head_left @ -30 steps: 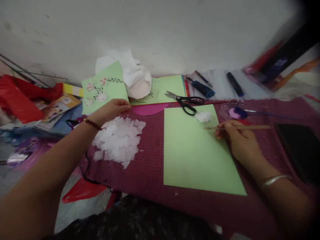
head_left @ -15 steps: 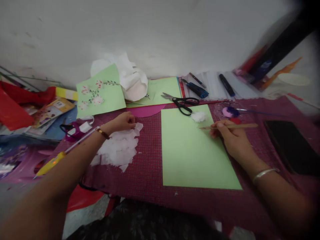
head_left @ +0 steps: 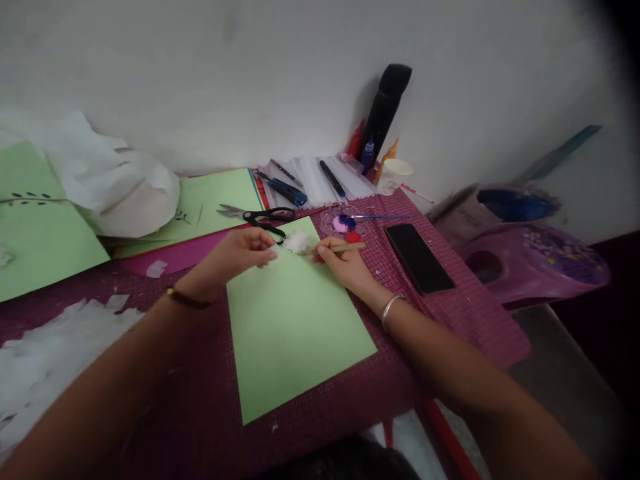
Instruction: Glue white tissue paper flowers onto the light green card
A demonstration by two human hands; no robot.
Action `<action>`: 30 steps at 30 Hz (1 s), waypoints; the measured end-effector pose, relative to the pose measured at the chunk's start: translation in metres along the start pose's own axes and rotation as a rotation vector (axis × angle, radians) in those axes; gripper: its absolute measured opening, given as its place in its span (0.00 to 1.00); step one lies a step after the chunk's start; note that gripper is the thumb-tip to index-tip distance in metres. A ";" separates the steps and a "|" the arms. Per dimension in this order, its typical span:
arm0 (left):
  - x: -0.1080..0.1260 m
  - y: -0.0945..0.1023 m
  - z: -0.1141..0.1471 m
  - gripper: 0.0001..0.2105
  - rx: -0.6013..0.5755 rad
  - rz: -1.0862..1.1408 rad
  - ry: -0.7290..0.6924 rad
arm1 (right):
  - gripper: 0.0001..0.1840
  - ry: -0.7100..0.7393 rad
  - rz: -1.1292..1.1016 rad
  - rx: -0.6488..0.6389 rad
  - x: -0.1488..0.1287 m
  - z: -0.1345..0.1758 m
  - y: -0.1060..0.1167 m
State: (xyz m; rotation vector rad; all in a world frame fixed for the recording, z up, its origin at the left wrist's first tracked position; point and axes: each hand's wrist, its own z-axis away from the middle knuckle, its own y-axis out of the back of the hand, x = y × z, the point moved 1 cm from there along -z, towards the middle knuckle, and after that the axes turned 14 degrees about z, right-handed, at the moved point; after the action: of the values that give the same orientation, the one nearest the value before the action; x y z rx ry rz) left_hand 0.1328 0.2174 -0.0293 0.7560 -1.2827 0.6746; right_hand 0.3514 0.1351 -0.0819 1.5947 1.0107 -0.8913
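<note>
Left hand (head_left: 243, 257): thumb and fingers are brought together and seem to pinch a small white paper piece (head_left: 273, 251), above the far left part of the green sheet (head_left: 300, 327).
Right hand (head_left: 345, 263): it grips a wooden stick (head_left: 353, 247) like a pencil, close to the tip, perhaps for finer control.
White cluster (head_left: 297, 242): it lies at the far end of the sheet, between the hands, probably so that both can reach it.
Scissors (head_left: 265, 215): just beside the cluster, blades toward the left.
Paper pile (head_left: 55, 360): near left on the tabletop (head_left: 490, 327), likely kept there for the left hand.
Change: half a second ago the left hand was at the pile; now it is beside the cluster. The view has turned to the right.
</note>
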 end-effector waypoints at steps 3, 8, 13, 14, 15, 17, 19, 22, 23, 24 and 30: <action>-0.015 -0.016 -0.020 0.10 -0.035 -0.001 -0.021 | 0.11 0.039 0.031 0.009 0.005 -0.006 -0.003; -0.028 -0.011 -0.024 0.09 -0.133 -0.079 -0.020 | 0.10 0.025 0.016 0.051 0.011 -0.009 -0.004; -0.029 -0.015 -0.023 0.07 -0.078 -0.452 -0.236 | 0.09 0.015 -0.023 0.060 0.008 -0.008 -0.003; -0.029 -0.018 -0.024 0.07 -0.037 -0.497 -0.267 | 0.09 0.008 -0.034 0.068 0.006 -0.008 -0.003; -0.029 -0.022 -0.024 0.07 0.003 -0.522 -0.277 | 0.09 0.002 -0.045 0.085 0.004 -0.007 -0.001; -0.030 -0.028 -0.025 0.06 0.066 -0.532 -0.257 | 0.09 -0.008 -0.067 0.135 -0.002 -0.004 0.001; -0.032 -0.032 -0.026 0.05 0.116 -0.502 -0.220 | 0.09 -0.016 -0.082 0.152 -0.006 0.000 0.003; -0.033 -0.035 -0.026 0.03 0.164 -0.424 -0.190 | 0.09 -0.025 -0.087 0.070 -0.006 0.004 0.000; -0.034 -0.035 -0.027 0.03 0.171 -0.406 -0.186 | 0.09 -0.024 -0.074 0.042 -0.006 0.005 -0.001; -0.034 -0.035 -0.027 0.03 0.176 -0.394 -0.183 | 0.10 -0.019 -0.051 0.024 -0.005 0.005 -0.003; -0.037 -0.035 -0.030 0.02 0.195 -0.363 -0.194 | 0.10 0.093 0.228 0.013 -0.003 0.005 -0.007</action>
State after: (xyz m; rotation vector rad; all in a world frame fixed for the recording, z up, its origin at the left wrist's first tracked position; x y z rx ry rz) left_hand 0.1716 0.2201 -0.0732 1.2043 -1.2206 0.4414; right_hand 0.3435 0.1310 -0.0824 1.7363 0.8664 -0.6749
